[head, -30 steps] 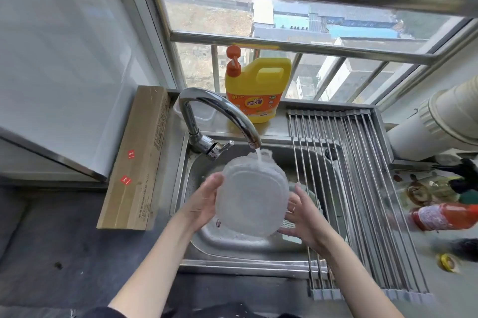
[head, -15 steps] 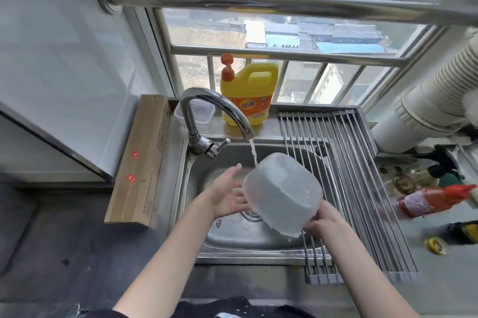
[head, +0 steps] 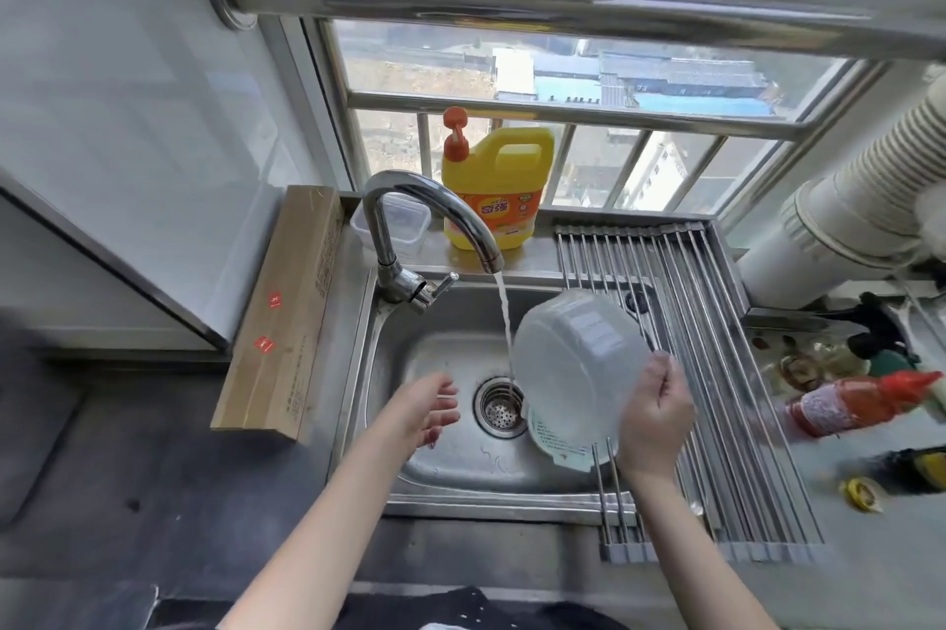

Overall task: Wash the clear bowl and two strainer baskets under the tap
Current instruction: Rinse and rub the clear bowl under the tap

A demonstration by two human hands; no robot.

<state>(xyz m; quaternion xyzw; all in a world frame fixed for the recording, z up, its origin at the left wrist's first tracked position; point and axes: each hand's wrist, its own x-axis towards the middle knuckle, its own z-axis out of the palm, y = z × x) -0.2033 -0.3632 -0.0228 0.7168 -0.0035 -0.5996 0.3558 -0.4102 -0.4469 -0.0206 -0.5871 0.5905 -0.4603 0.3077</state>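
Clear bowl up in our right hand, tap running

Nearest to us, our left hand [head: 427,406] hangs over the sink [head: 450,465] with fingers loose and apart, gripping nothing. Our right hand [head: 655,419] has its fingers curled round the rim of the clear bowl [head: 576,363], which is tipped on its side, base towards us, at the sink's right edge by the roll-up drying rack [head: 716,373]. Just left of the bowl, the water stream [head: 506,322] drops from the tap [head: 425,214] into the drain strainer [head: 500,406]. Further back on the ledge stands the yellow detergent jug [head: 494,191] beside a small clear container [head: 391,230]. We cannot see any strainer baskets.
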